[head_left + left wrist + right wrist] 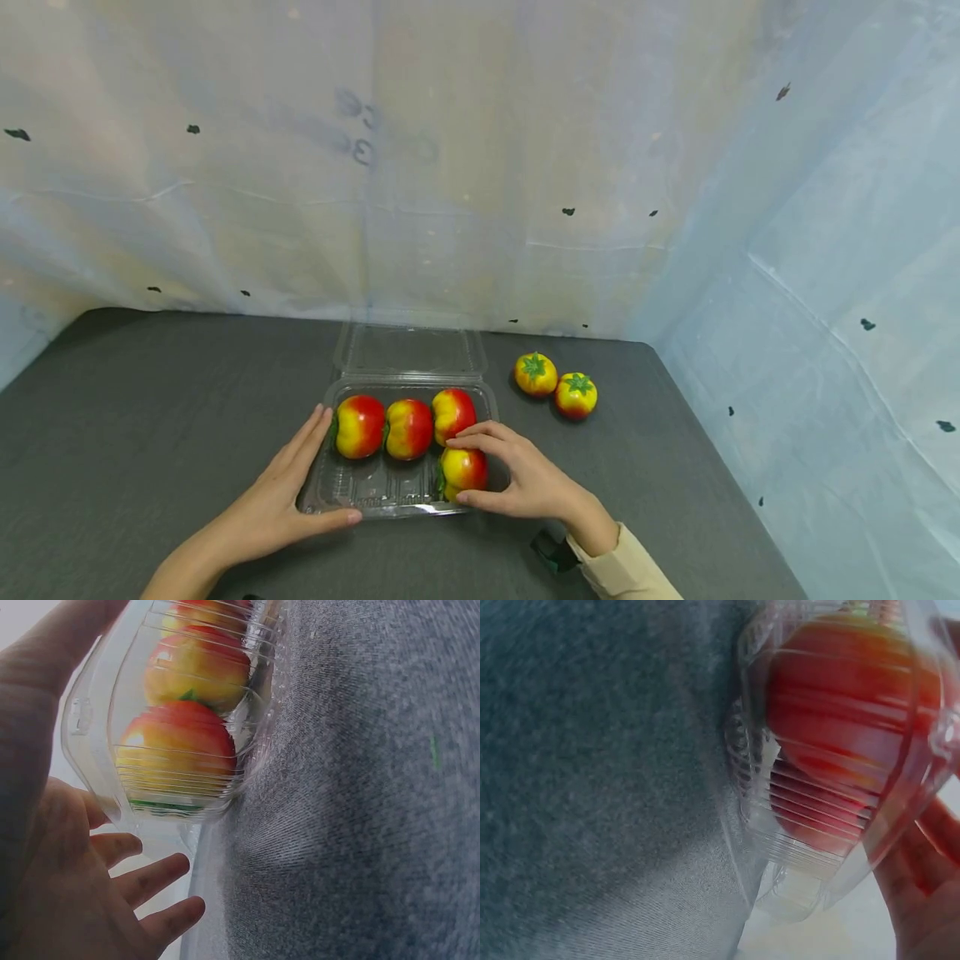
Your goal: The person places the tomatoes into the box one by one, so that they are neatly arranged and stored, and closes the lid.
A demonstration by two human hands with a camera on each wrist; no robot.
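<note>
A clear plastic clamshell box lies with its lid folded back. Three red-and-yellow fruits with green leafy tops fill its far row: a left fruit, a middle fruit and a right fruit. My right hand holds a fourth fruit between thumb and fingers, at the box's near right corner. With straight, spread fingers, my left hand rests against the box's left side, its thumb along the front edge. The left wrist view shows fruit through the ribbed wall.
Two more such fruits, one yellow-topped fruit and another fruit, sit together right of the box. Dark grey cloth covers the table. Pale sheeting hangs behind and at the right.
</note>
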